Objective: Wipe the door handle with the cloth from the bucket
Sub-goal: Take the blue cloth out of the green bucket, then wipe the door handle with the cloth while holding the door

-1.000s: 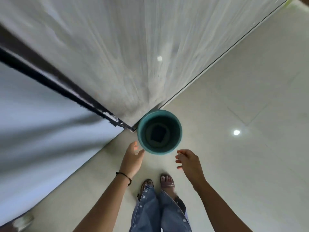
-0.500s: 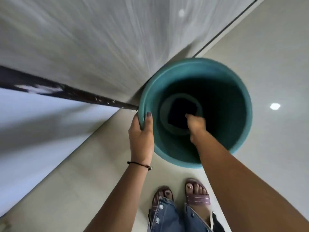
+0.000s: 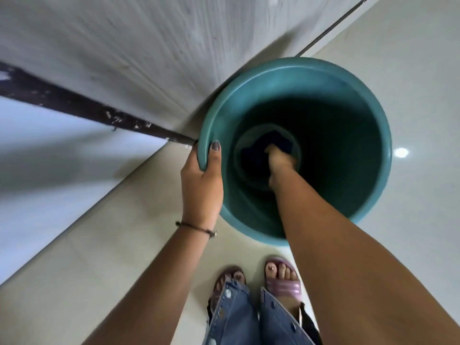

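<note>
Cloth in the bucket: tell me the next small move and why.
Probably close the right hand on the dark cloth and lift it straight up out of the teal bucket. That hand is already at the bottom, on the cloth, though its grip is hard to make out. The left hand clamps the rim, thumb inside, which should steady the bucket.

Pale tiled floor; teal bucket and sandalled feet on it.
</note>
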